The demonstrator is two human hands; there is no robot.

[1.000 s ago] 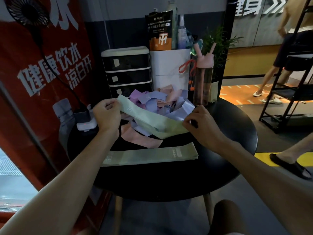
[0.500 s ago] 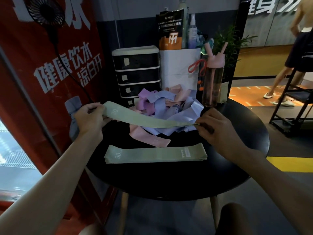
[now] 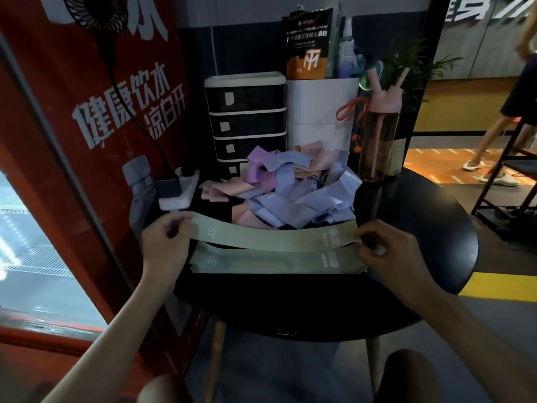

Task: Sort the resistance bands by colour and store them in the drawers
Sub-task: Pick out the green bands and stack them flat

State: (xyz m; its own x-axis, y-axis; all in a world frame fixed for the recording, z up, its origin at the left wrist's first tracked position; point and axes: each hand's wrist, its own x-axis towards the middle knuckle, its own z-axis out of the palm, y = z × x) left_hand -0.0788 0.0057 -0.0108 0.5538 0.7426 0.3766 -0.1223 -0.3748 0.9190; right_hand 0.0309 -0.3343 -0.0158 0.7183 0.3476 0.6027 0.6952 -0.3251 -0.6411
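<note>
One view only: head-worn wide-angle, facing forward and down, close over table. Left hand, right hand, band mid-frame; drawers at far edge. Lens bows straight lines toward the frame borders.

Round black table: flat green band front, tangled band heap middle, drawer unit, power strip, bottle behind.

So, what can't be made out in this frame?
Head view only:
- Drawers: contents hidden behind dark shut fronts; label tags too small to read.
- Bottom drawer: partly covered by the band pile.
- Green stack: count unclear; the held green band, pinched by left hand and right hand, overlaps its far edge.
- Fan: cut off by top edge.
</note>
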